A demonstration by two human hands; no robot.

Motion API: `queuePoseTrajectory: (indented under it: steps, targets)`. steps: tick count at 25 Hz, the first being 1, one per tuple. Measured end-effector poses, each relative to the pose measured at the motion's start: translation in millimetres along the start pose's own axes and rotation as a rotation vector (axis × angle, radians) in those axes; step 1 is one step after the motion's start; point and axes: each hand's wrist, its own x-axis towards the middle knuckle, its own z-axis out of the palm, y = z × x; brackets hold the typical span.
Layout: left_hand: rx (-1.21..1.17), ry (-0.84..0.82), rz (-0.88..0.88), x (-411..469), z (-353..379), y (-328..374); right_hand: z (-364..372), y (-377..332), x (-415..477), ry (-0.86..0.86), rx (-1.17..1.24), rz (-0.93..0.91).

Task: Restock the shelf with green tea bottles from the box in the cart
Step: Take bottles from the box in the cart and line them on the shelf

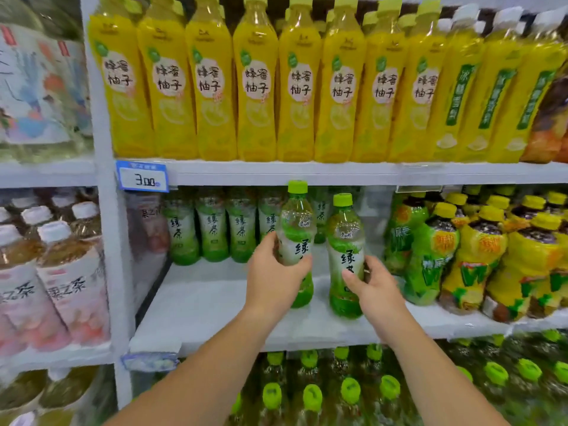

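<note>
On the white middle shelf [199, 302] of a shop aisle, the left hand [276, 272] curls round the first green tea bottle [296, 229], held upright, and the right hand [375, 290] grips the second green tea bottle [344, 241] just beside it. A back row of green tea [212, 232] lines the rear; yellow bottles [255, 87] fill the shelf above, a blue price tag [143, 176] on its edge

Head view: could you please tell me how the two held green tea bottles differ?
The left bottle sits higher in view, cap overlapping the upper shelf; the right bottle sits lower, cap below it. The left hand wraps the left bottle's middle; the right hand grips the right bottle lower. Both are upright, green-capped.
</note>
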Motion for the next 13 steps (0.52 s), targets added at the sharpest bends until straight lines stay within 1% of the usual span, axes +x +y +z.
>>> queuePoseTrajectory:
  steps: [4, 7, 9, 11, 13]
  targets:
    - [-0.018, 0.03, 0.094, 4, 9, -35, 12, 32, 16, 0.001, 0.073, -0.091]
    - [0.02, 0.025, 0.135, 8, 16, -52, 14, 44, 27, -0.021, 0.031, -0.12]
    - [0.032, -0.018, 0.133, 13, 20, -62, 13, 50, 36, -0.031, 0.002, -0.13]
    - [0.054, -0.071, 0.088, 17, 23, -74, 14, 52, 42, -0.028, -0.025, -0.147]
    - [0.132, -0.074, 0.073, 18, 25, -82, 15, 52, 49, -0.034, -0.054, -0.169]
